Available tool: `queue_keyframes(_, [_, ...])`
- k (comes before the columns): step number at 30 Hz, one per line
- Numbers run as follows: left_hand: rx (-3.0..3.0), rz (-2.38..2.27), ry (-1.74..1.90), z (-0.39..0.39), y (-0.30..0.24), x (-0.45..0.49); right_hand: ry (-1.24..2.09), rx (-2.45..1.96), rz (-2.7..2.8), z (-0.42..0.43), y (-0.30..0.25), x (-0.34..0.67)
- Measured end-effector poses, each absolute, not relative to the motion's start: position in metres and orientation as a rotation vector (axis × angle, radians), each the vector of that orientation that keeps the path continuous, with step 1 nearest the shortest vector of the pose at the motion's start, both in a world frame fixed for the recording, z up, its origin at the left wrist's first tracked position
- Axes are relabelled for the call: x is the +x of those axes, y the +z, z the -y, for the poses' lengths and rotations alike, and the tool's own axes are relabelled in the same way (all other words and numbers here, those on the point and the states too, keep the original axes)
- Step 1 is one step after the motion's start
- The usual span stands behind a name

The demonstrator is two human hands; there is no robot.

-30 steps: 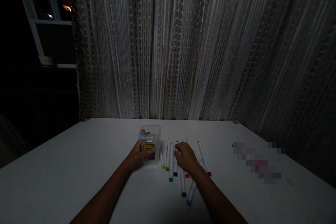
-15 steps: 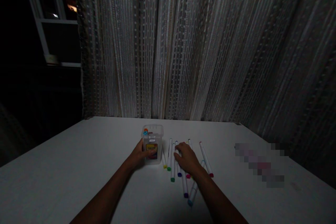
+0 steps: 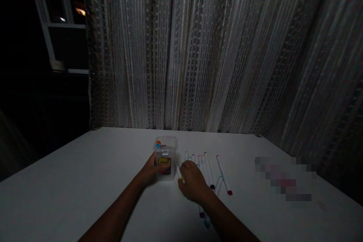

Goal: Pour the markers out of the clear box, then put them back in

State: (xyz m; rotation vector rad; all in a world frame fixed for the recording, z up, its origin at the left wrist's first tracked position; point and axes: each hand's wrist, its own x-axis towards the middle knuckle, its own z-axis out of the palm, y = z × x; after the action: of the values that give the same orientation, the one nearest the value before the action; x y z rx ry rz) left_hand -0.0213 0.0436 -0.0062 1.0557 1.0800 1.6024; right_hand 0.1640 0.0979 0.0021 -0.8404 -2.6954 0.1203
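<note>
The right hand (image 3: 193, 181) has swung left from the row of markers (image 3: 205, 166) toward the box and now sits curled, fingers half closed, over a yellow-capped marker (image 3: 179, 174), whose pale barrel shows just past the fingertips; whether it has hold of that marker cannot be told. The left hand (image 3: 149, 170) stays closed against the front of a clear plastic box (image 3: 167, 150), which stands upright on the white tabletop (image 3: 85, 185). The row lies just right of the right hand, with a red-capped marker (image 3: 224, 176) outermost and a blue-capped marker (image 3: 207, 222) in shadow below the forearm.
</note>
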Motion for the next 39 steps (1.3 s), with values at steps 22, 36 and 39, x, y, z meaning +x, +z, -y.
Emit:
queue_keyframes(22, [1.091, -1.037, 1.573, -0.049, -0.014, -0.029, 0.422, -0.804, 1.700, -0.136, 0.065, 0.182])
queue_keyframes(36, [1.129, -0.947, 1.593, -0.050, -0.017, -0.031, 0.493, -0.334, 1.991, -0.108, 0.169, 0.109])
queue_keyframes(39, [1.133, -0.931, 1.602, -0.050, -0.016, -0.030, 0.534, -0.332, 1.930, -0.109, 0.169, 0.103])
